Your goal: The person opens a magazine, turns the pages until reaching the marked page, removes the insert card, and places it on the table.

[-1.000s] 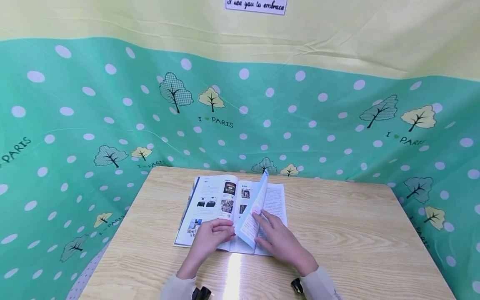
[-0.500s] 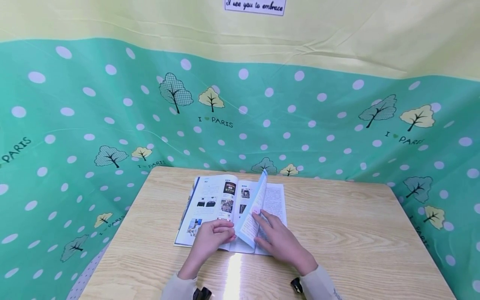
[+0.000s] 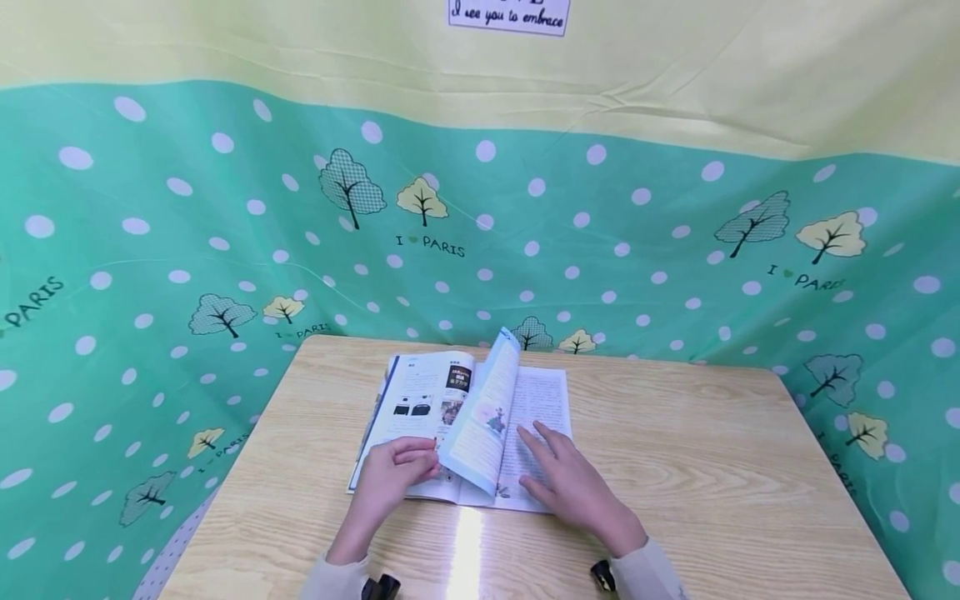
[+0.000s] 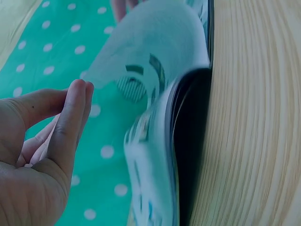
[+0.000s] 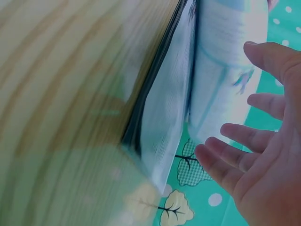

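Note:
An open magazine (image 3: 408, 425) lies on the wooden table, printed with text and small photos. One blue-edged page (image 3: 480, 429) stands raised and curves over toward the left side. My left hand (image 3: 392, 475) pinches this page's lower corner between thumb and fingertips; the left wrist view shows the pinch at the lifted sheet (image 4: 155, 42). My right hand (image 3: 566, 479) is over the right-hand page (image 3: 536, 400), fingers spread and loosely straight, holding nothing. In the right wrist view the fingers of the right hand (image 5: 263, 136) are apart beside the raised page.
The wooden table (image 3: 697, 467) extends around the magazine, with a bright strip of reflected light in front. Behind and beside it hangs a green dotted curtain (image 3: 465, 300) with printed trees. Black wrist bands (image 3: 381, 587) sit at both sleeves.
My left hand has moved left with the page's corner, so the sheet leans further over the left side. My right hand has come off the page and shifted slightly right.

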{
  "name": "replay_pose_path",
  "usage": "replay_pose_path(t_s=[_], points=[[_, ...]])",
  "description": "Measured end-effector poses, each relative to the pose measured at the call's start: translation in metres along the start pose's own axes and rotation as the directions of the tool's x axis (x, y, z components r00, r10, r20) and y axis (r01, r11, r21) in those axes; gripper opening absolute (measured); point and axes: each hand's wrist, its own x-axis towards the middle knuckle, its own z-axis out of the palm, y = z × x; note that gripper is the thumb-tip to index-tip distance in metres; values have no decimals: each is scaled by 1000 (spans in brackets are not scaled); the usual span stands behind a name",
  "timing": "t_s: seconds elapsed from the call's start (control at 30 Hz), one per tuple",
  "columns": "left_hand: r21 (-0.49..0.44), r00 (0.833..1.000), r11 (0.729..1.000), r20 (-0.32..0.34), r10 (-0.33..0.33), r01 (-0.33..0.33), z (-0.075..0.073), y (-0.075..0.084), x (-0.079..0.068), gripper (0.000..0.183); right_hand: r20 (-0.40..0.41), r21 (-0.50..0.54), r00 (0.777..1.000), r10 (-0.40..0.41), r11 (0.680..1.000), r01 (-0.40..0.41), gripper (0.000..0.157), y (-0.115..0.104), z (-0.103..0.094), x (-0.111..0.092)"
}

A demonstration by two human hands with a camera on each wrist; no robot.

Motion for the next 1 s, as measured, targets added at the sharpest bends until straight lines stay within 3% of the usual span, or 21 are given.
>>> replay_pose_path(t_s=[0.2,0.37,0.57,0.73,1.0], points=[[23,993,999,-119,-22,25,-25,4,-5,23,18,-4,1000,22,1000,-22,71,7,-2,-8],[49,983,998,-180,-40,50,-41,5,-9,26,22,-2,999,30,1000,-30,71,13,-3,-14],[71,969,992,-233,-86,105,-59,4,-13,29,99,-17,992,74,997,-72,78,17,-2,-19],[112,961,987,-266,-82,115,-74,0,-17,31,175,-13,982,76,997,-75,87,20,-3,-22],[171,949,972,-297,-103,159,-92,-8,-22,33,239,-8,969,57,998,-57,83,23,-3,-23]])
